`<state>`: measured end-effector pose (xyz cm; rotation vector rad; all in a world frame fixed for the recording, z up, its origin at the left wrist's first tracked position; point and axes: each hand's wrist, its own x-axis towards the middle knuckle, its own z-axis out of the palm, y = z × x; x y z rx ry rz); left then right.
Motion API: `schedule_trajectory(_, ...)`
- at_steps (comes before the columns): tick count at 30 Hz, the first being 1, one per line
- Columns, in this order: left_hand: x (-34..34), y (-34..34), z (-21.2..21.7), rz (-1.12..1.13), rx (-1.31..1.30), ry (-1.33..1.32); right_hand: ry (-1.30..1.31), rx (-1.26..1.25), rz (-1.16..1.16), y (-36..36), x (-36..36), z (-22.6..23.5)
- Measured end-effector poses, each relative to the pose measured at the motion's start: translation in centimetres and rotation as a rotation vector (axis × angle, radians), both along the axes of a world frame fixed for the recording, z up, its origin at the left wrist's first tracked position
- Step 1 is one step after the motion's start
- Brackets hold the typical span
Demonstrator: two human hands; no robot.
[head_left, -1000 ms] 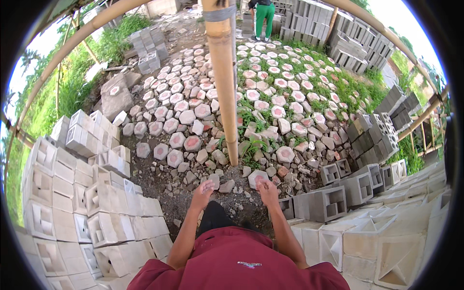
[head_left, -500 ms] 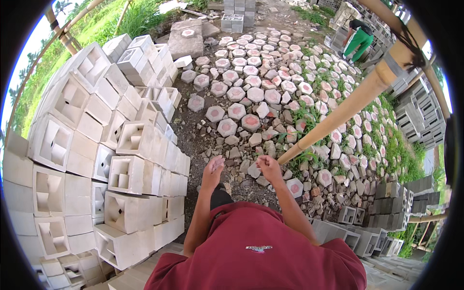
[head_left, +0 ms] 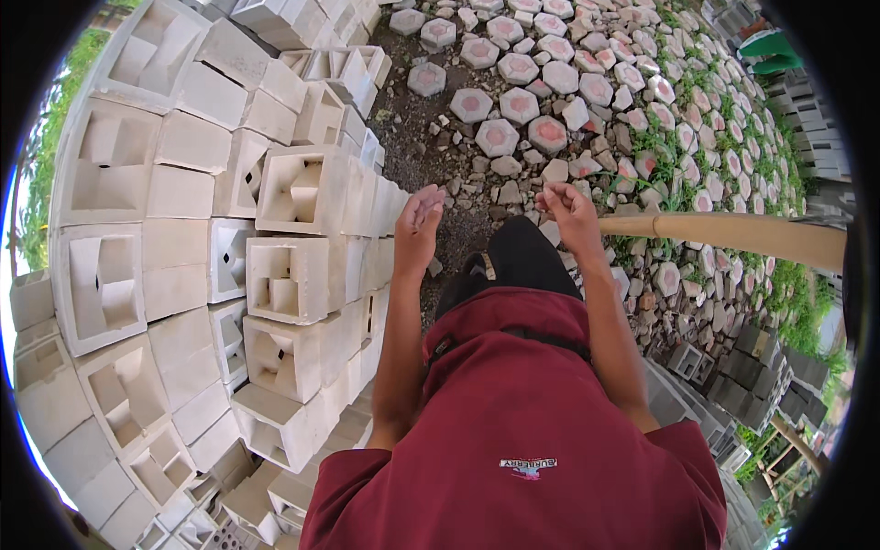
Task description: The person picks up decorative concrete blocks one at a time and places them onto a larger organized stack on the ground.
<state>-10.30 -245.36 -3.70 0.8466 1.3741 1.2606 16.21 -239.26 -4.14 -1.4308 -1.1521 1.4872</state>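
Observation:
Both of my hands are raised in front of me at waist height, and I see nothing held in either. My left hand (head_left: 421,220) is loosely curled, its fingers a little apart, near the right side of a stack of pale hollow concrete blocks (head_left: 291,191). I cannot tell whether it touches them. My right hand (head_left: 568,209) hangs half-curled and open over stony ground, near the end of a bamboo pole (head_left: 724,231). Beneath and between the hands my dark-trousered leg (head_left: 524,261) reaches forward.
Hexagonal pavers with reddish centres (head_left: 519,105) cover the ground ahead, among broken stones and weeds. Grey hollow blocks (head_left: 747,376) are piled at the lower right. A person in green trousers (head_left: 770,52) stands at the far right. The tall block stack fills the left side.
The view has tilted down and shifted, so the pavers sit higher in the picture and my leg shows more. The pole now lies nearly level. Both hands stay raised and empty.

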Motion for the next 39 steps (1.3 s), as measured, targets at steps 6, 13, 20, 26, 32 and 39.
schedule_trajectory(6, -0.4, 4.2, -3.0, 0.037, -0.096, -0.043, 0.014, -0.067, 0.051, 5.8, -2.1, -2.2)
schedule_trajectory(13, -0.5, 14.9, -7.2, -0.04, -0.209, 0.016, -0.008, -0.145, 0.061, 15.6, -2.0, -7.0)
schedule_trajectory(20, 0.8, 32.3, -9.0, -0.149, -0.18, 0.087, -0.095, -0.116, 0.052, 29.6, -1.3, -7.8)
schedule_trajectory(26, 1.4, 43.0, -8.6, -0.148, -0.129, 0.08, -0.081, -0.062, -0.006, 38.1, -1.6, -7.1)
schedule_trajectory(32, 1.7, 50.2, -9.2, -0.235, -0.202, 0.1, -0.125, -0.128, -0.025, 44.4, -1.7, -8.1)
schedule_trajectory(39, 1.1, 63.1, -10.5, -0.306, -0.319, 0.06, -0.24, -0.232, -0.031, 55.7, -1.4, -9.3)
